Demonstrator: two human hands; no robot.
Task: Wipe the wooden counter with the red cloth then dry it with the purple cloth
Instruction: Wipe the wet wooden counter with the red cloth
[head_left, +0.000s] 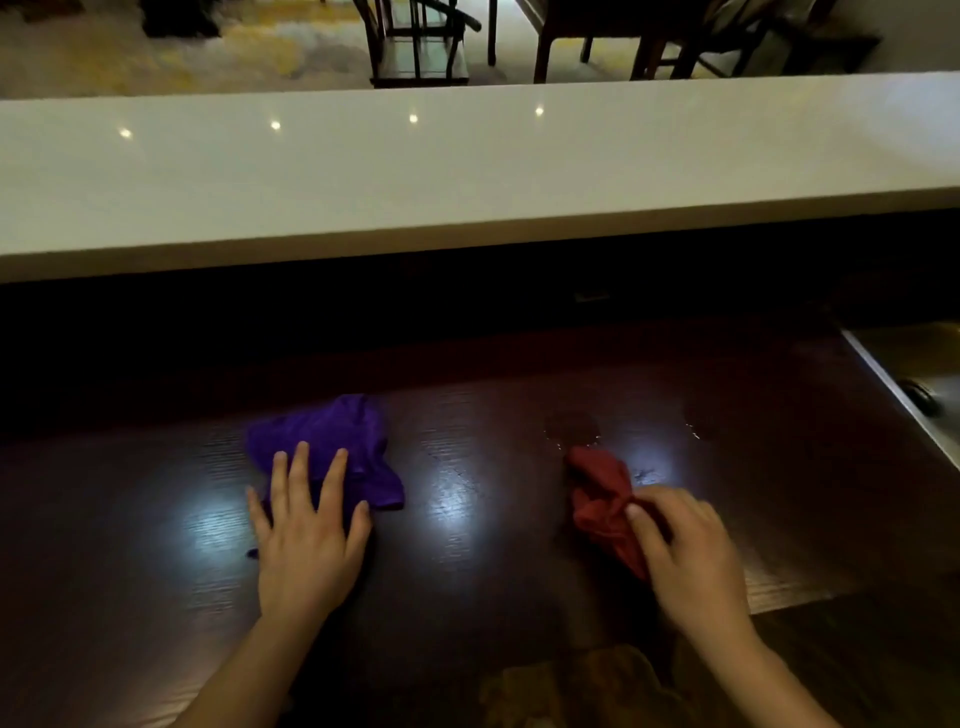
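Fingers (636, 514) of the right hand (685, 556) pinch the red cloth (602, 499), its length running away from the person.

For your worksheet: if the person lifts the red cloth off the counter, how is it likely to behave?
The red cloth is already bunched into folds under the right hand, so it would probably hang limp and lose that shape. It looks thin, so likely light. Small wet spots glint on the wooden counter just beyond it, so it may be damp and cling a little.
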